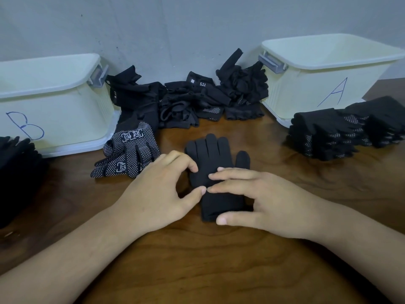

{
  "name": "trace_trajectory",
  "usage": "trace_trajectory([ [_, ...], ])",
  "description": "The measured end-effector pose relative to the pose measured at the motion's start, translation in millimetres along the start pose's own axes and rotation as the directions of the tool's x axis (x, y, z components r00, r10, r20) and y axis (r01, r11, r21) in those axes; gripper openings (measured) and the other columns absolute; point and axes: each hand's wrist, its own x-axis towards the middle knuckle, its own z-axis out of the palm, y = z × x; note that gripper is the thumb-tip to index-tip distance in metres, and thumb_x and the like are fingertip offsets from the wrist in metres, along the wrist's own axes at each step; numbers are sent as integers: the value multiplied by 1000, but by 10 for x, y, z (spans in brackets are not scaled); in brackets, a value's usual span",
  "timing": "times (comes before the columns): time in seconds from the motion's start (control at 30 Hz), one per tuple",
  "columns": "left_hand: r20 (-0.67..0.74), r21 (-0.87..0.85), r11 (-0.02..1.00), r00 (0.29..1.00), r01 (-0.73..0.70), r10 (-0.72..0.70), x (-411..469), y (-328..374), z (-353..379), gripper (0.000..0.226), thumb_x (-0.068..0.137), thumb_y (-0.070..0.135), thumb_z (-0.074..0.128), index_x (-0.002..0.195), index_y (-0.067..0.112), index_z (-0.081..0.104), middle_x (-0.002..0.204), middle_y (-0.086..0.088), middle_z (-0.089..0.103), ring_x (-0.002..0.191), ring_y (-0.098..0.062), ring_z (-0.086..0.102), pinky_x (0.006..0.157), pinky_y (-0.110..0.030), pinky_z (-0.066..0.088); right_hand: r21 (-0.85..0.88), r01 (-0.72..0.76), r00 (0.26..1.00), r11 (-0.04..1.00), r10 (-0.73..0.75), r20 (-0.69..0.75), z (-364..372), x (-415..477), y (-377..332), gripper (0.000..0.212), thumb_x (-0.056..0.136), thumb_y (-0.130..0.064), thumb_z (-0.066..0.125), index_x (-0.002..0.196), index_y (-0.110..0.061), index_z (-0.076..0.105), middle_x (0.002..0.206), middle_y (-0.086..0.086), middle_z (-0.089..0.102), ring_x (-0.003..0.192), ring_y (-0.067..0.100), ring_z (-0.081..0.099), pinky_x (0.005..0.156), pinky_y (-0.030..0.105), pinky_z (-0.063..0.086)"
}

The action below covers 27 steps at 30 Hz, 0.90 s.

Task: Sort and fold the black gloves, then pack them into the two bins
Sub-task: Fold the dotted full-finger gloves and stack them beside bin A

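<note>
**Plain glove pressed flat under both hands**

On the wooden desk (219, 270) a plain black glove (215, 163) is laid flat, fingers pointing away. Its cuff and palm are pressed by the left hand (157, 189) and the right hand (263, 200); neither grip is clenched, the fingers resting open on the cloth. Just left lies a white-dotted glove (129, 150). A folded stack (324, 134) sits at right. Farther back, an unsorted pile (190, 99) is heaped between bin B (50, 91) and bin A (324, 77).
</note>
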Motion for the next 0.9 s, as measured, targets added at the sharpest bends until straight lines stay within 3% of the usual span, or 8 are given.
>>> trace_trajectory([
  [0.13, 1, 12, 1000, 1000, 18, -18, -20, 51, -7, 57, 91, 76, 43, 131, 36, 55, 132, 25, 48, 121, -3, 48, 94, -26, 48, 26, -21, 983, 999, 26, -180, -40, 4, 93, 41, 106, -50, 56, 143, -37, 66, 154, -26, 52, 147, -15, 34, 122, 17, 31],
  [0.23, 89, 89, 996, 996, 3, -11, -13, 127, 3, 88, 87, 90, 35, 156, 35, 38, 163, 21, 31, 152, -1, 25, 121, -32, 33, -134, -142, 984, 981, 126, -123, -73, 33, 164, 54, 107, -56, 45, 159, -43, 44, 167, -30, 29, 154, -14, 18, 125, 18, 26],
  [0.33, 250, 185, 983, 967, -2, -45, -15, 164, 30, 98, 86, 94, 15, 168, 40, 5, 175, 22, -4, 158, 5, -9, 133, -37, 5, -257, -187, 982, 948, 189, -18, -74, 44, 189, 68, 105, -66, 30, 169, -43, 18, 174, -27, 4, 158, -9, -3, 127, 16, 3],
  [0.4, 272, 225, 974, 960, 2, -64, -18, 163, 24, 99, 87, 92, 11, 169, 38, -1, 175, 20, -10, 158, 5, -15, 133, -37, 1, -306, -189, 981, 933, 196, -6, -60, 49, 195, 72, 105, -68, 21, 170, -40, 8, 176, -23, -5, 159, -7, -12, 129, 21, -3],
  [0.5, 208, 205, 979, 976, 21, -64, 26, 217, -17, 94, 91, 87, 16, 169, 35, 4, 176, 19, -1, 160, 3, -7, 133, -36, 6, -315, -201, 977, 928, 213, 6, -56, 50, 196, 74, 105, -68, 16, 170, -38, 1, 175, -23, -11, 158, -7, -17, 131, 26, -3],
  [0.6, 104, 145, 989, 994, 0, -15, 231, 359, 10, 76, 106, 69, 17, 170, 29, 10, 177, 15, 6, 161, -1, -2, 133, -36, 9, -291, -201, 978, 935, 211, 2, -55, 47, 194, 71, 107, -66, 19, 170, -37, 4, 175, -23, -8, 158, -8, -15, 132, 26, -2],
  [0.73, 243, 163, 986, 968, 21, -61, 530, 494, 206, 70, 110, 59, 16, 170, 25, 4, 178, 7, -6, 162, -9, -10, 133, -40, 3, -103, -296, 944, 949, 275, -180, -85, 60, 259, 56, 115, -41, 33, 169, -28, 27, 173, -17, 23, 156, -9, 7, 122, 7, 2],
  [0.9, 375, 224, 973, 917, 51, -134, 555, 429, 316, 84, 99, 80, 9, 167, 35, -14, 174, 4, -24, 159, -14, -26, 132, -44, -8, -150, -397, 906, 905, 360, -224, -112, 74, 428, 53, 116, -34, 31, 168, -25, 30, 174, -11, 26, 161, 4, 15, 130, 25, 12],
])
